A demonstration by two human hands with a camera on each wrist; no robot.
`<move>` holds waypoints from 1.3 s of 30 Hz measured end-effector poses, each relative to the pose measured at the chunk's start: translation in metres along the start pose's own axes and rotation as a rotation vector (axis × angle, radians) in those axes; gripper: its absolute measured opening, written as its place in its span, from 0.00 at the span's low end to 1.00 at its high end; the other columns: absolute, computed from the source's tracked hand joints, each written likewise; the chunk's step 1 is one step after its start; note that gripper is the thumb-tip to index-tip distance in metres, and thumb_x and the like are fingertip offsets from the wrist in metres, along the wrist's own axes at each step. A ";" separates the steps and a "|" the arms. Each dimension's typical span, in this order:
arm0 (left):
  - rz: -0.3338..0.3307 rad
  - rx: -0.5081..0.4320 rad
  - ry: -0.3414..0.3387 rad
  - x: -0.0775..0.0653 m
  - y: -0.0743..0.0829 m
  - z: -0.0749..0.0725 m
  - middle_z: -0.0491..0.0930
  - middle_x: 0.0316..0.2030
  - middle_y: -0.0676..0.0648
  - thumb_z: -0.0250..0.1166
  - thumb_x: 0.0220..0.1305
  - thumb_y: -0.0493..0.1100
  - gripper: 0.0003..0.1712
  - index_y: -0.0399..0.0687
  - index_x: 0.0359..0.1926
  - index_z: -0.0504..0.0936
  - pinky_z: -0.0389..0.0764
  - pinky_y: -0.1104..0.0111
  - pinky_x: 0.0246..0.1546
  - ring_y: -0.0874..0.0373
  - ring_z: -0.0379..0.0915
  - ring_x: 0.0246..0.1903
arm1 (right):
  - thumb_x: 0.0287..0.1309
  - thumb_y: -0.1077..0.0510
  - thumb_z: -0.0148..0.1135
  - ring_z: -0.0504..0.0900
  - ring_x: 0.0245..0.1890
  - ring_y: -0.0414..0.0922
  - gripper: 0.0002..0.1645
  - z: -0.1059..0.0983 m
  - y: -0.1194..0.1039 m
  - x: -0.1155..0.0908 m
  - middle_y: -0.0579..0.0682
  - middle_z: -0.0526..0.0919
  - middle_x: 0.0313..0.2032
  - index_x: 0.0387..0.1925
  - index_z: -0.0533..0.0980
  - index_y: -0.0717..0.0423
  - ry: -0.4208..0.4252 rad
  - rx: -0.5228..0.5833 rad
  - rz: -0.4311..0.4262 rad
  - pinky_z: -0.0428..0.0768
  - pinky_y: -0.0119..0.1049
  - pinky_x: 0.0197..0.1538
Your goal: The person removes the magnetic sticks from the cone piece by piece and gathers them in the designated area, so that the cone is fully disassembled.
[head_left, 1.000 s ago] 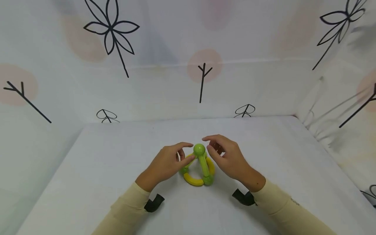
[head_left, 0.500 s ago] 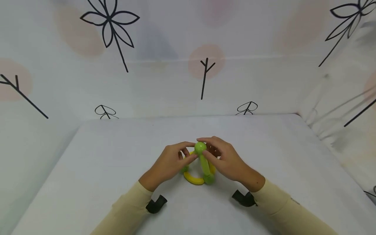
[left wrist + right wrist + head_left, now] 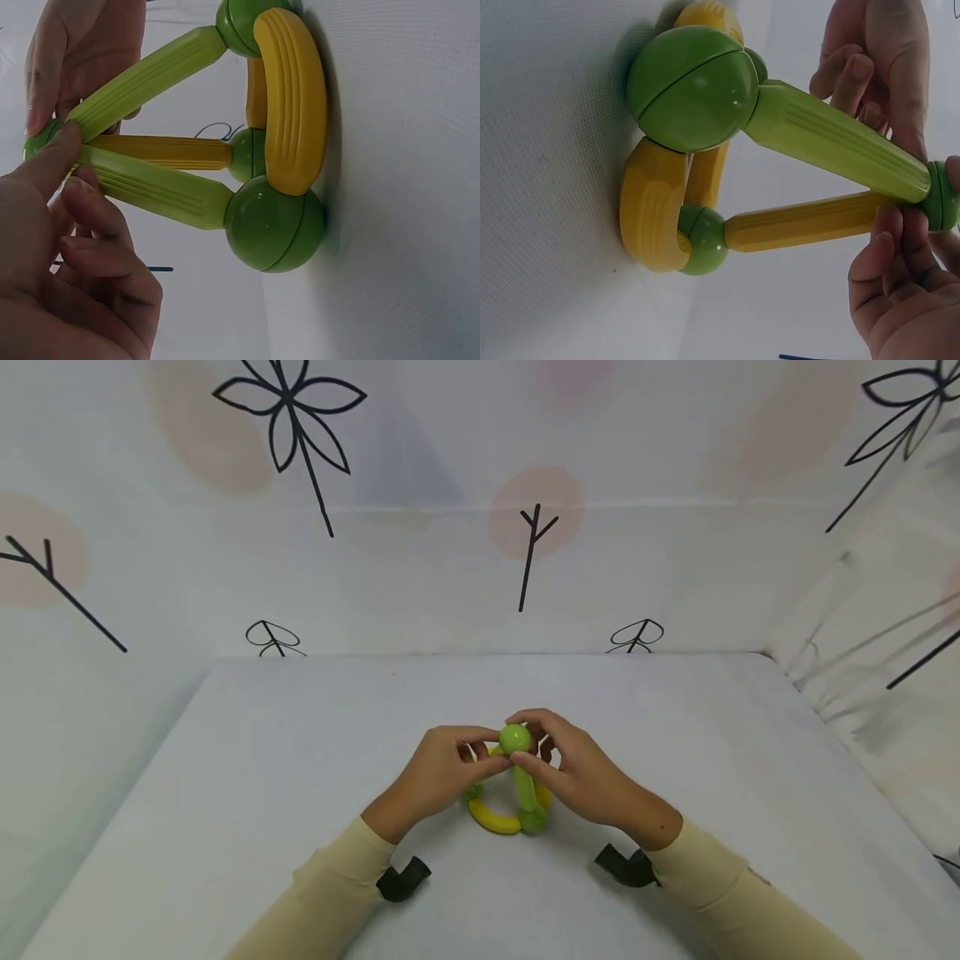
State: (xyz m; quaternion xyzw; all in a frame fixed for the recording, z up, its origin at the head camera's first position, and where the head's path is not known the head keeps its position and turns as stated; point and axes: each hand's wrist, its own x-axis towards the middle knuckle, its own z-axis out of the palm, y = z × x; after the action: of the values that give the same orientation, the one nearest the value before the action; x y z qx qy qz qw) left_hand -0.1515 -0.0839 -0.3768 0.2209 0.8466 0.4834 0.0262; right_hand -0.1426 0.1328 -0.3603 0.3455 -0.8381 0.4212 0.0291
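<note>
A ball-and-rod construction toy stands as a pyramid on the white table. Its base has curved yellow pieces joined by green balls. Two straight light-green rods and a straight yellow rod slope up to the top ball. My left hand pinches the peak from the left, its fingers at the rod ends beside that ball. From the right, my right hand holds the same ball between thumb and forefinger. Fingers partly cover the top joint.
Black curved pieces stick out at both wrists, beside the cream sleeves. White cloth walls with printed plants enclose the table at the back and sides.
Both hands have closed in on the top ball; the right one came left onto it and its fingers now grip it. The toy stays in place, while the head view shifts slightly.
</note>
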 end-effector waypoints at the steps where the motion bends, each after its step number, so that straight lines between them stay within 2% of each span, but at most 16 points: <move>1: 0.001 -0.002 0.005 0.000 -0.001 0.001 0.81 0.27 0.55 0.75 0.58 0.48 0.15 0.54 0.47 0.89 0.74 0.73 0.26 0.60 0.72 0.25 | 0.68 0.58 0.61 0.76 0.39 0.37 0.22 0.000 0.000 0.000 0.42 0.79 0.40 0.61 0.68 0.55 -0.005 -0.011 -0.008 0.78 0.32 0.43; 4: 0.001 -0.028 0.021 0.001 -0.002 0.003 0.82 0.27 0.55 0.75 0.57 0.48 0.14 0.55 0.46 0.90 0.74 0.73 0.27 0.60 0.73 0.27 | 0.70 0.58 0.60 0.74 0.39 0.37 0.22 -0.001 0.000 -0.001 0.41 0.78 0.40 0.61 0.66 0.54 -0.019 -0.038 -0.013 0.77 0.32 0.43; 10: -0.009 -0.097 0.045 0.003 -0.001 0.005 0.83 0.27 0.52 0.76 0.56 0.46 0.15 0.53 0.45 0.90 0.74 0.73 0.22 0.59 0.73 0.24 | 0.72 0.57 0.56 0.73 0.41 0.37 0.22 -0.004 0.000 0.001 0.43 0.77 0.44 0.63 0.63 0.54 -0.045 -0.050 0.009 0.75 0.31 0.45; 19: -0.023 -0.140 0.036 0.001 -0.001 0.007 0.83 0.27 0.50 0.76 0.56 0.46 0.16 0.51 0.47 0.90 0.75 0.73 0.22 0.61 0.73 0.22 | 0.74 0.56 0.53 0.73 0.39 0.37 0.21 -0.004 0.002 0.000 0.42 0.76 0.43 0.63 0.63 0.54 -0.076 -0.042 0.026 0.75 0.31 0.43; 30: -0.003 -0.158 0.035 0.000 0.000 0.009 0.82 0.25 0.49 0.76 0.56 0.47 0.16 0.51 0.47 0.90 0.74 0.73 0.23 0.60 0.72 0.23 | 0.76 0.57 0.50 0.73 0.37 0.37 0.18 -0.005 0.005 -0.002 0.42 0.76 0.43 0.62 0.62 0.52 -0.081 -0.027 0.035 0.75 0.32 0.41; 39: -0.031 -0.164 0.014 -0.001 0.002 0.006 0.82 0.23 0.42 0.76 0.56 0.48 0.18 0.50 0.48 0.89 0.74 0.73 0.22 0.61 0.73 0.19 | 0.75 0.55 0.51 0.72 0.35 0.39 0.19 -0.006 0.003 -0.001 0.43 0.76 0.41 0.62 0.61 0.51 -0.103 -0.015 0.058 0.75 0.32 0.37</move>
State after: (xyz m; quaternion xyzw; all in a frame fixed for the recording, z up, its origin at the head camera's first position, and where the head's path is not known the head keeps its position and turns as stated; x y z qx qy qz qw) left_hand -0.1482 -0.0783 -0.3790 0.2015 0.8076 0.5523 0.0459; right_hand -0.1454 0.1390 -0.3591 0.3421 -0.8512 0.3972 -0.0235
